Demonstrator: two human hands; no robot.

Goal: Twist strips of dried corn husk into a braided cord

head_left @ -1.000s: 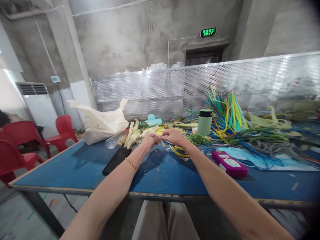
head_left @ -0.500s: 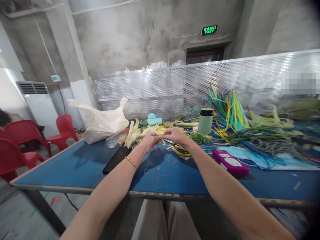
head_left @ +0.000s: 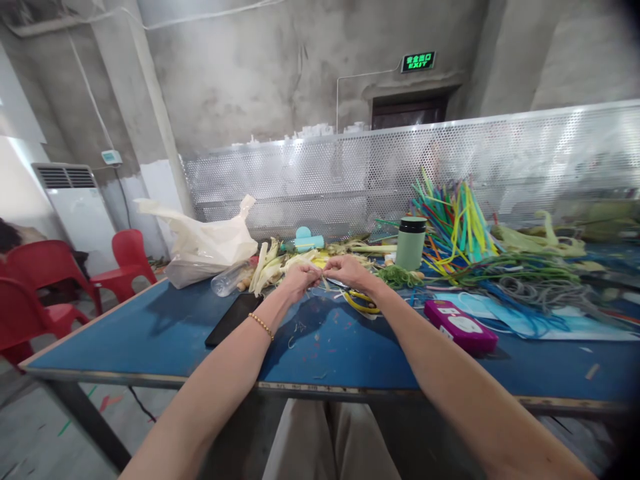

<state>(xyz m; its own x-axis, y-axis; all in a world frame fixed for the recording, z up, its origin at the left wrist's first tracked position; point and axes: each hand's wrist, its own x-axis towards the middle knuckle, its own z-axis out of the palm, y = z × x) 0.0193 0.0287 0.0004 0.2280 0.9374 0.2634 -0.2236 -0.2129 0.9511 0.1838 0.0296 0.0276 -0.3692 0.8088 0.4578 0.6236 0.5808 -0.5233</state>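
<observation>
My left hand (head_left: 300,279) and my right hand (head_left: 347,272) meet above the middle of the table, fingers pinched together. Between the fingertips runs a thin pale strip (head_left: 323,272) that looks like corn husk; its exact shape is too small to make out. Right under my right hand lie yellow-handled scissors (head_left: 367,307), partly covered by it. Pale corn husks (head_left: 270,268) are heaped just beyond and left of my left hand. A dark flat phone or tablet (head_left: 234,320) rests by my left forearm.
A plastic bag (head_left: 210,243) and a clear bottle (head_left: 227,281) stand left. To the right are a green tumbler (head_left: 411,247), a magenta box (head_left: 460,327), a colourful bundle of strips (head_left: 463,223) and grey cords (head_left: 535,293). A perforated metal panel (head_left: 310,180) runs behind the blue table (head_left: 165,337).
Both hands stay pinched in nearly the same place, with only slight finger movement. Nothing else on the table has visibly moved.
</observation>
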